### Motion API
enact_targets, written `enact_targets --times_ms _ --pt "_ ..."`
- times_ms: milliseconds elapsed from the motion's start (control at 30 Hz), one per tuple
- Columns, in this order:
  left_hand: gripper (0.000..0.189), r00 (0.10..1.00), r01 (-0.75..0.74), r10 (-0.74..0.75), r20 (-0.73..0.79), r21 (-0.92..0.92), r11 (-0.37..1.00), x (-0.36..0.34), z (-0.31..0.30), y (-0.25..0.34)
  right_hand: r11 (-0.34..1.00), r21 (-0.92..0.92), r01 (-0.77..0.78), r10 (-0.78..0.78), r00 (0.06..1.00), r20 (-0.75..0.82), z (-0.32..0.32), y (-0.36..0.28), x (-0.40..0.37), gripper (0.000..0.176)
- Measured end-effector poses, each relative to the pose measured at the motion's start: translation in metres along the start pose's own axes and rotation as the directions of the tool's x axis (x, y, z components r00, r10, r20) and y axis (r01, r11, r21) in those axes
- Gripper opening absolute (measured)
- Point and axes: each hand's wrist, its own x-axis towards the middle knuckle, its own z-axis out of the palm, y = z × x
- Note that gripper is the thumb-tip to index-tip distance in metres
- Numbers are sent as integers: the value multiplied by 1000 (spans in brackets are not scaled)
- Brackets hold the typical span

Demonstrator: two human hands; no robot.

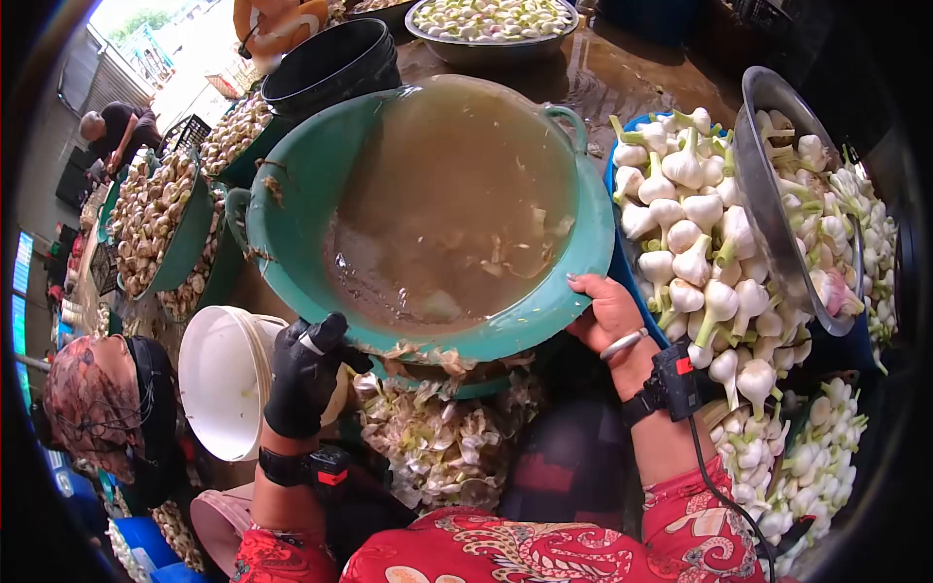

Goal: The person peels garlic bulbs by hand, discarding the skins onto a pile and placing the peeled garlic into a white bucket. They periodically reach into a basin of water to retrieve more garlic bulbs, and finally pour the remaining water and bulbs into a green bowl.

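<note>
A large green basin (292, 248) of murky brown water (447, 214) with bits of peel floating in it is in front of me. The water reaches higher on the right wall than on the left, so the basin looks tilted. My right hand (607, 316), bare with a bracelet at the wrist, grips the near right rim, thumb on top. In a black glove, my left hand (301, 374) is closed beside the near left rim, a white band or strip across its fingers. Whether it touches the rim is hard to see. Below the basin lie loose garlic skins (437, 442).
Peeled-back garlic bulbs (690, 214) fill a blue tub at right, with a metal bowl (777, 194) leaning beside it. Black buckets (335, 68) and a metal basin of cloves (491, 21) stand behind. At left are a white bucket (219, 384) and a person in a patterned head covering (92, 408).
</note>
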Motion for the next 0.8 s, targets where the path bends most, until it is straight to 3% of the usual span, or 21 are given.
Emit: enact_targets --times_ms 33,100,133,167,233,300,333,367,400,433,467,500,533,567,600,633,700,733,767,800 --pt "32 1000 4 -4 -3 -2 1000 -3 -10 -12 995 -90 32 -33 999 -10 10 4 -3 26" --pt "31 997 -65 70 -26 175 982 -4 -44 -51 980 -198 0 -6 1000 -28 26 14 -2 18" --pt "31 981 -181 192 10 386 905 5 -74 -84 983 -181 31 -47 995 -84 38 19 0 15" --pt "31 981 -183 195 9 387 903 9 -76 -75 984 -166 66 -90 986 -141 50 20 3 14" --pt "14 970 -225 244 -20 318 921 31 -77 -49 969 -236 78 -123 975 -183 73 9 -1 15" --pt "19 985 -173 172 -22 -80 982 67 -94 -40 981 -188 52 -81 985 -150 80 3 0 15" --pt "25 962 -273 272 34 13 962 69 -78 -18 986 -158 53 -78 984 -160 79 1 2 14" --pt "25 963 -269 268 32 13 963 62 -65 -12 991 -128 49 -71 982 -173 72 0 2 14" --pt "26 921 -388 382 81 283 877 57 -54 -10 991 -132 22 -41 988 -150 53 -3 9 13" --pt "28 864 -485 475 165 522 702 55 -45 -9 998 -50 27 -35 986 -160 44 -7 6 13" --pt "31 797 -587 545 259 544 600 47 -40 -22 996 -73 47 -54 994 -94 27 -10 2 14" --pt "31 744 -664 589 314 437 606 32 -31 -30 993 -99 71 -73 997 -25 13 -6 -1 16" --pt "20 810 -584 543 220 378 718 11 -23 -43 990 -124 68 -73 996 -40 5 4 -1 16" --pt "21 930 -362 328 165 259 895 1 -29 -61 987 -147 68 -77 995 -56 -1 11 -3 16" --pt "34 1000 -1 2 -8 53 999 -10 -31 -68 985 -156 73 -84 994 -69 20 17 -16 17" --pt "34 938 328 -346 -29 -251 910 -14 -44 -60 969 -236 68 -91 992 -88 31 28 -12 18" --pt "27 972 216 -237 -10 -378 900 5 -71 -79 954 -299 26 -74 986 -150 60 19 -18 18" --pt "22 970 206 -241 -31 -421 883 13 -61 -46 953 -302 21 -70 986 -151 64 7 -13 17" --pt "14 996 -87 87 0 -29 996 28 -71 -43 951 -309 18 -68 986 -150 67 -6 -6 15" --pt "12 976 -215 212 40 222 951 35 -56 -16 964 -260 62 -98 987 -127 66 -14 -3 14"
